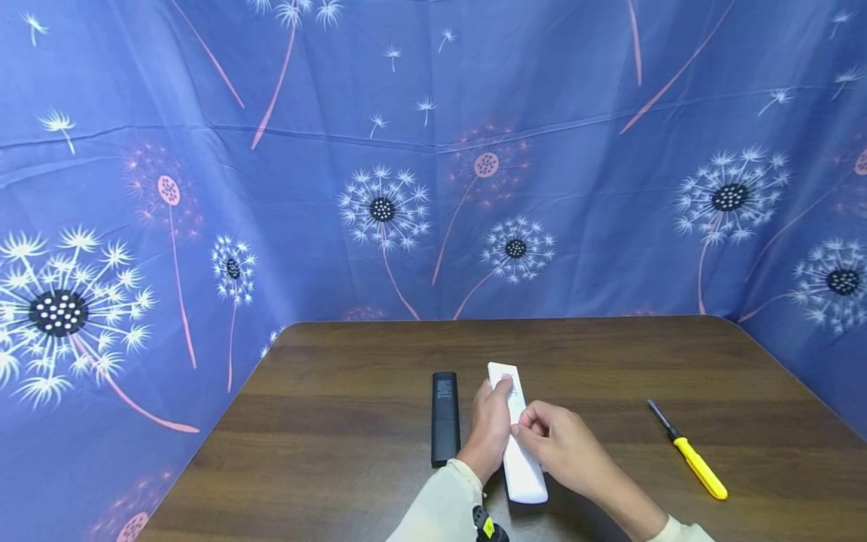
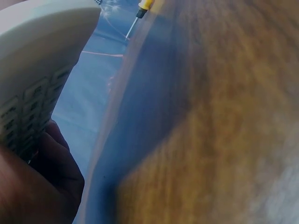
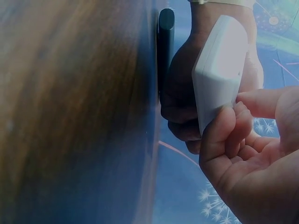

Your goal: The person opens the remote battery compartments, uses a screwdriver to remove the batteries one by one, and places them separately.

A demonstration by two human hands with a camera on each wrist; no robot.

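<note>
Item 1: a long white plastic remote control (image 1: 524, 476), held just above a dark brown wood-grain desk (image 1: 325, 429). Its plain back faces up; the left-wrist view shows rows of buttons (image 2: 35, 105) on the opposite face. The far end is tilted slightly to the left.

The person's left hand (image 1: 489, 425) has its grip wrapped round the remote's left side, thumb laid on the back near the far end. The person's right hand (image 1: 565, 444) is at the remote's right side, fingers bent and grip narrow. Its thumb touches the back around mid-length; whether anything is pinched there cannot be told.

Item 2: a slim black rectangular plastic device with a pale printed label (image 1: 445, 421), lying flat on the desk just left of the left hand.

Item 3: a screwdriver with a yellow handle, black collar and metal shaft (image 1: 691, 456), lying on the desk well to the right of the right hand, tip pointing away and leftward.

The left arm shows a pale cream sleeve (image 1: 440, 506). A blue cloth printed with white and pink dandelions (image 1: 406, 90) hangs behind the desk.
</note>
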